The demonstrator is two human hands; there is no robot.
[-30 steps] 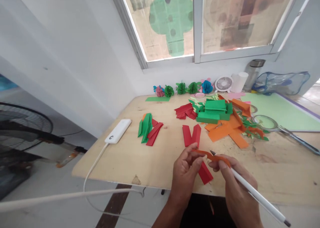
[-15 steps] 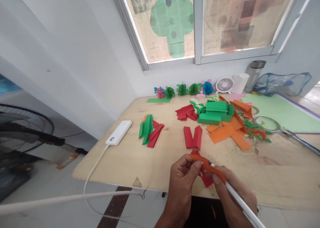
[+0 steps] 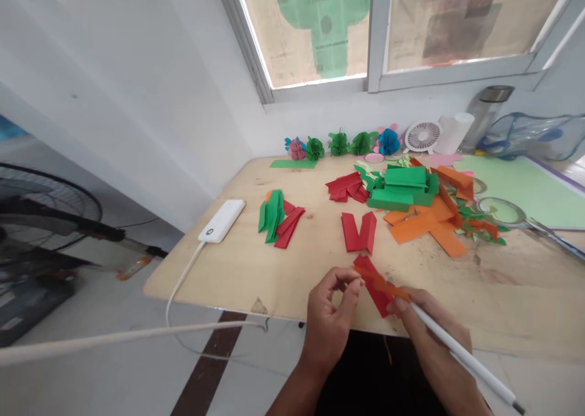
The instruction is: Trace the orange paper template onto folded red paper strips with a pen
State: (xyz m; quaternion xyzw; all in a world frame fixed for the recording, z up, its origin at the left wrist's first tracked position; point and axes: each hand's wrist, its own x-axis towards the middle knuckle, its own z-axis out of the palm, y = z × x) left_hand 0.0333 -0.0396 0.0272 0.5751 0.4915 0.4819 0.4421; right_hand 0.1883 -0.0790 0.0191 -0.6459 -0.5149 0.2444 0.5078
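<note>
In my right hand [image 3: 436, 331] are a white pen [image 3: 466, 352], slanting down to the lower right, and the right end of an orange paper strip [image 3: 375, 280]. The strip is blurred and lies over a folded red paper piece [image 3: 380, 300] near the table's front edge. My left hand [image 3: 329, 312] is closed, thumb and index fingertips together beside the strip's left end. Whether the fingertips grip the strip or something tiny cannot be made out. Just beyond the hands lie two folded red papers [image 3: 359, 233] in a V shape.
Green folded papers [image 3: 404, 187] and orange strips [image 3: 423, 224] are piled at the right, near scissors [image 3: 553, 236]. Another red and green bundle [image 3: 274, 218] lies left, beside a white power bank [image 3: 222, 221] with its cable. Paper flowers [image 3: 338, 144] and a small fan [image 3: 423, 137] line the wall.
The left fingertips have drawn slightly away from the middle of the orange strip, uncovering more red paper. The pen's dark tip no longer shows above the strip. The view has tilted down.
</note>
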